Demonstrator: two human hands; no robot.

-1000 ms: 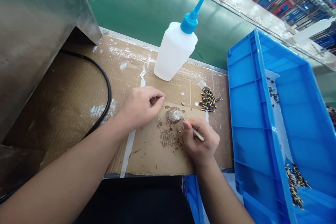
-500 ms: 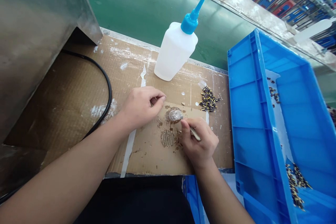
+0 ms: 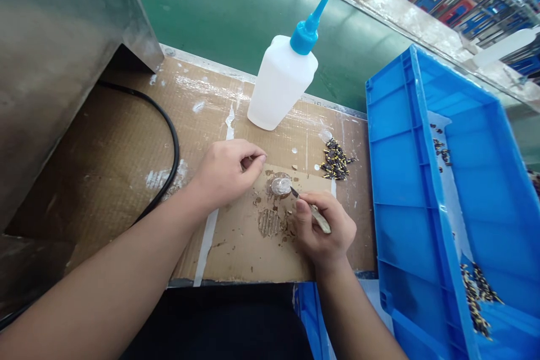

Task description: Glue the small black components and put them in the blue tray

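My right hand is closed round the pale handle of a small knife. Its dark, pointed tip is at the right edge of a clear, glossy blob on the cardboard. Left of the blob, my left hand is held with thumb and forefinger pinched together. Whatever sits between those fingertips is too small or hidden to make out. Up and to the right of the blob lies a pile of small dark parts with yellow ends.
A white bottle with a blue nozzle stands behind the hands. On the right is a blue crate holding more small parts. A black cable curves across the left side beside a metal housing. Scraped cardboard lies below the blob.
My right hand has drawn slightly to the right and down with the knife, whose dark tip now shows. My left hand has stayed in place.
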